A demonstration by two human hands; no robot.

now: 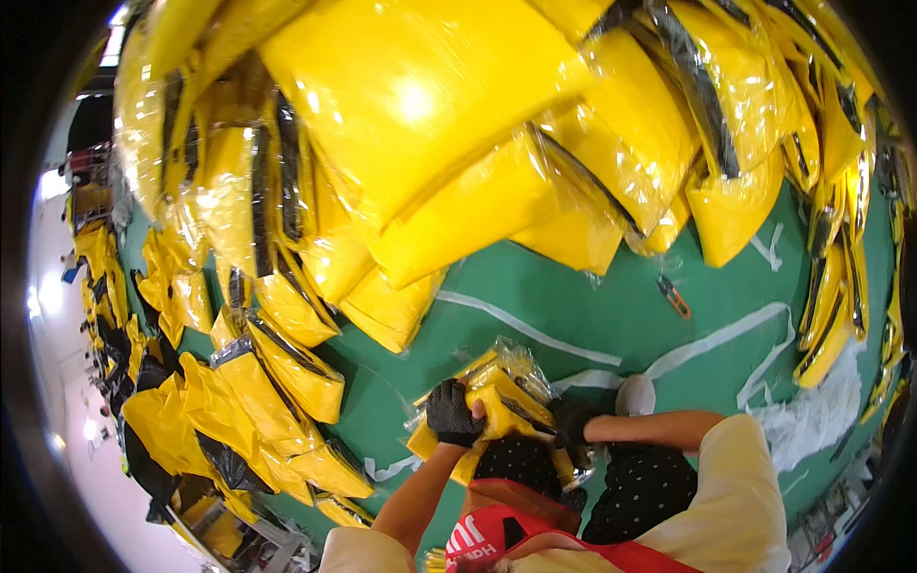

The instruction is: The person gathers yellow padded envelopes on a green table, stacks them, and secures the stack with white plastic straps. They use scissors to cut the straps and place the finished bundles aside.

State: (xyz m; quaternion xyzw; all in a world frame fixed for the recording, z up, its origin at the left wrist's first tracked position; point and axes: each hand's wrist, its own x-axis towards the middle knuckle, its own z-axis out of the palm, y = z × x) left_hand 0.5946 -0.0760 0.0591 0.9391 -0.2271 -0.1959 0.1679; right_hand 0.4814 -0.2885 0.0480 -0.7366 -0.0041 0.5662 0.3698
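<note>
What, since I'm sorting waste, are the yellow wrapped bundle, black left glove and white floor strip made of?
Yellow folded bundle in clear wrap: perhaps coated fabric under glossy plastic film, judging by crinkled highlights.
Black fine-patterned left glove: probably matt knit fabric, as its surface looks finely meshed.
Long thin white strip: film or thin cloth, unclear which; it lies flat and dull.

right fingers indistinct, top yellow package cut off, left sleeve cropped

black gloves | cream sleeves | red overgarment | white-dotted black trousers
</note>
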